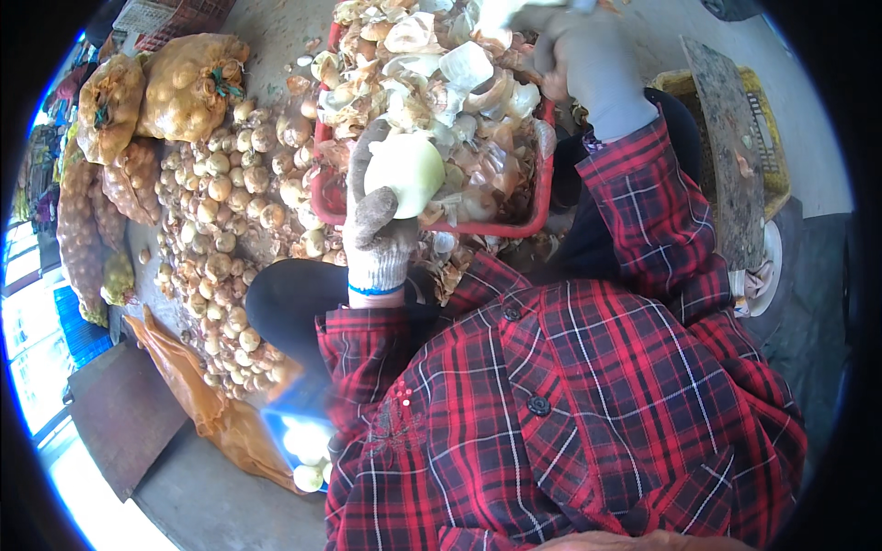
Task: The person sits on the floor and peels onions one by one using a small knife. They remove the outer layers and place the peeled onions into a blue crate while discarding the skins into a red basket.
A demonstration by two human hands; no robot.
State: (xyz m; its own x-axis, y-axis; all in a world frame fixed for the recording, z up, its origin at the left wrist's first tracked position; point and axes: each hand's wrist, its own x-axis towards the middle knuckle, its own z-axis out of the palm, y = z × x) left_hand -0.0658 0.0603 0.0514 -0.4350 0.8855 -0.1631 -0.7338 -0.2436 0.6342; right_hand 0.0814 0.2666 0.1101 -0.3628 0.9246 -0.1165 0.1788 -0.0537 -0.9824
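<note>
My left hand, in a knitted work glove, is closed around a peeled onion over the near left part of a red plastic crate. Onion skins heap up inside that crate. Above its far right corner is my right hand, in a grey glove with bent fingers. The picture is blurred and overexposed at its fingertips, so whether it holds something cannot be told.
Unpeeled onions cover the floor on the left, beside filled net sacks. Peeled onions lie in a blue container at lower left. A worn board leans across a yellow crate at right.
</note>
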